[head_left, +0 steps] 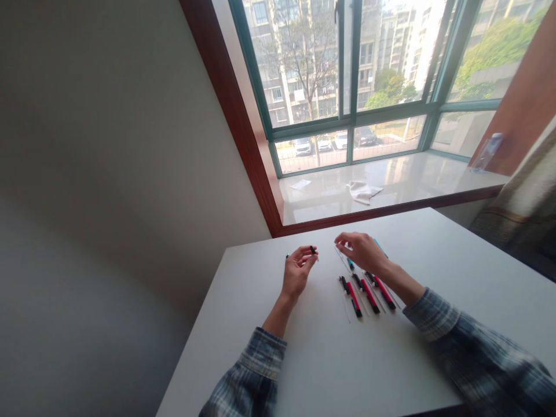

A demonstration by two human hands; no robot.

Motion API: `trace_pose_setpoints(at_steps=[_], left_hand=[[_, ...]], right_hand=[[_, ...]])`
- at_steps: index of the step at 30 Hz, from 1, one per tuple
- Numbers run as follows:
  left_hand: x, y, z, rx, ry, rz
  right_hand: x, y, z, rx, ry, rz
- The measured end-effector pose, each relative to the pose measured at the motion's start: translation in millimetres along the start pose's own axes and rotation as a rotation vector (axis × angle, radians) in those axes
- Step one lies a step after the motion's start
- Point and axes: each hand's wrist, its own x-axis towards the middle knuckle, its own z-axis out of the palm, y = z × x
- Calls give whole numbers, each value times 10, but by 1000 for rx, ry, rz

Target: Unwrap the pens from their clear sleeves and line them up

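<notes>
My left hand is raised above the white table, its fingers closed on a small black pen part. Another dark tip shows at the far side of that hand; whether it belongs to the same piece is unclear. My right hand reaches over the back of the table, fingers slightly apart, close to thin clear refills and a teal pen part. Below it lie red pen barrels with black ends, black pen parts and thin refills, in three groups. My right hand partly hides the teal parts.
A grey wall rises at the left of the table. Behind the table, a window sill holds a white cloth, a piece of paper and a clear bottle. A curtain hangs at the right.
</notes>
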Motion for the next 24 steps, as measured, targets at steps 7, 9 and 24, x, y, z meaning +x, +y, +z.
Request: trace_pose_setpoints(at_steps=[7,9,24], left_hand=[[-36,-15,-15,-10,-14,-43],[-32,-5,-8,-9,-6,-50],[-33,38,31,53,-28,-43]], right_hand=[[9,160,-105,-201,-103,76],[0,139,-86,-251,-159,114],[-25,142,57,-379,-285,140]])
